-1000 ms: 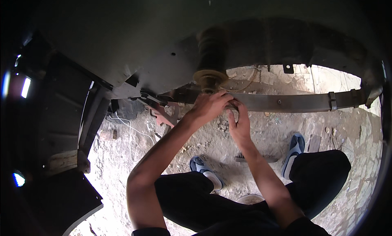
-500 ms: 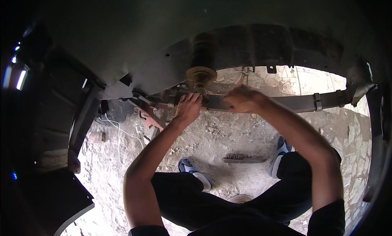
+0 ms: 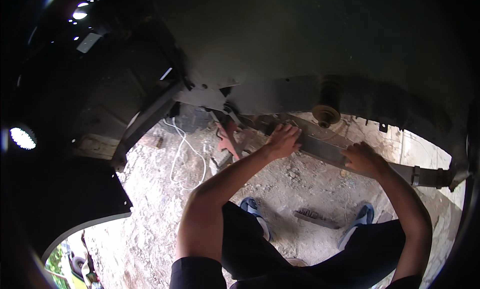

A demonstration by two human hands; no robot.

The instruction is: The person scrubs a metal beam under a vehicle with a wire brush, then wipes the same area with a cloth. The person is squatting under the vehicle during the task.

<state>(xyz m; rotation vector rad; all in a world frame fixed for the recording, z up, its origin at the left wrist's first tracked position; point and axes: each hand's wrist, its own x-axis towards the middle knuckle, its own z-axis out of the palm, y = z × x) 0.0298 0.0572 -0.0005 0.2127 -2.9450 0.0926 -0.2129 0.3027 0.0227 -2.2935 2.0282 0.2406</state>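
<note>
A dark leaf spring runs left to right under the vehicle's wheel arch. My left hand is closed over its upper edge, fingers bent. Farther right along the same bar, my right hand curls its fingers over the top; its fingertips are hidden behind the spring. Above and between the two hands hangs a round, rusty-yellow bump stop. A metal clip wraps the spring to the right of my right hand. I see no tool in either hand.
Left of my left hand stands a reddish metal stand. A white cord loops over the dirt floor. Between my feet lies a brush. The dark wheel arch closes in overhead, with a bright lamp at far left.
The view has turned leftward, so the scene sits farther right and tilts. My right hand has slid right along the leaf spring toward the clip. My left hand stays on the spring.
</note>
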